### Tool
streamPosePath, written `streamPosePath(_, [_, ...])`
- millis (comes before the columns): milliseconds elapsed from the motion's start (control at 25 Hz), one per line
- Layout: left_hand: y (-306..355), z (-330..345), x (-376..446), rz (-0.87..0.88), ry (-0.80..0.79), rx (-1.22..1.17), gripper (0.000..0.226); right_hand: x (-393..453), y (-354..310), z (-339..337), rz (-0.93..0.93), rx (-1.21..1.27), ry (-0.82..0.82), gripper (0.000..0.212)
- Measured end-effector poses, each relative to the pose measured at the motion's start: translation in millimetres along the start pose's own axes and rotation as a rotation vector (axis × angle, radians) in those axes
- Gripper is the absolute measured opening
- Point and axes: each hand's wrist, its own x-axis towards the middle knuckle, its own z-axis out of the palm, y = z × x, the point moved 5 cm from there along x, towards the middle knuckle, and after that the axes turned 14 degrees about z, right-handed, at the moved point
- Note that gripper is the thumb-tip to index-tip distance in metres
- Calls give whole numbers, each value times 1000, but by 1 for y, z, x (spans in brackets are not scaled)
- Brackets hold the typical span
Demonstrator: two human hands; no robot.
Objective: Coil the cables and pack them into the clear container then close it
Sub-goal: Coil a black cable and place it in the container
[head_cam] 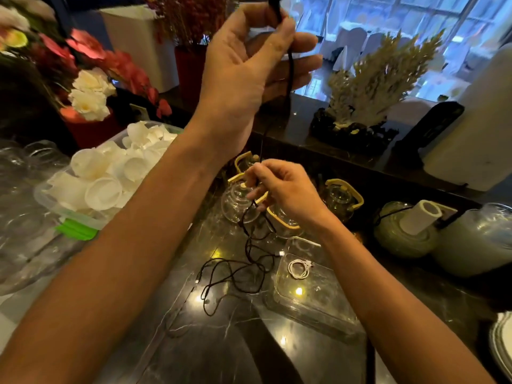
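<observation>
L hand (pixel 243 67) is raised high over the far side of the dark marble tabletop (pixel 221 342), thumb and forefinger pinching the black cable (pixel 249 261) near its top end; other fingers loosely spread. R hand (pixel 282 189) sits lower, fingers curled round the same cable partway down. Below it the cable hangs to the tabletop and lies in a loose tangle near the middle. Clear container (pixel 310 295) stands just beside the tangle, toward the right edge, lid off; a small coiled white cable (pixel 299 268) lies inside. Glass teapots (pixel 238 200) w/ yellow handles sit behind the R hand. Tub of white cups (pixel 110 173) toward the left edge. No brand, label or writing readable anywhere.
</observation>
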Motion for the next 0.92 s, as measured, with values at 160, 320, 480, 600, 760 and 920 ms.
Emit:
streamPosePath(160, [-4,-11,-1,-67,141,-136,12,-4,-32,-2,-110,384,-30,23])
streamPosePath(320, [-7,-26,-10,-147,246,-173,10,-8,-24,2,-43,340,-126,24])
streamPosePath(480, [-38,-28,-38,-356,301,-124,9,-14,28,4,155,-75,-141,23])
streamPosePath(600, [-75,-17,-77,-563,307,-105,10,-26,79,13,386,-152,-244,23])
streamPosePath(760, [-112,-5,-120,-731,260,-224,14,-49,117,-9,402,-91,-163,44])
streamPosePath(920, [-132,14,-142,-820,191,-254,24,-70,115,-35,258,249,-6,29])
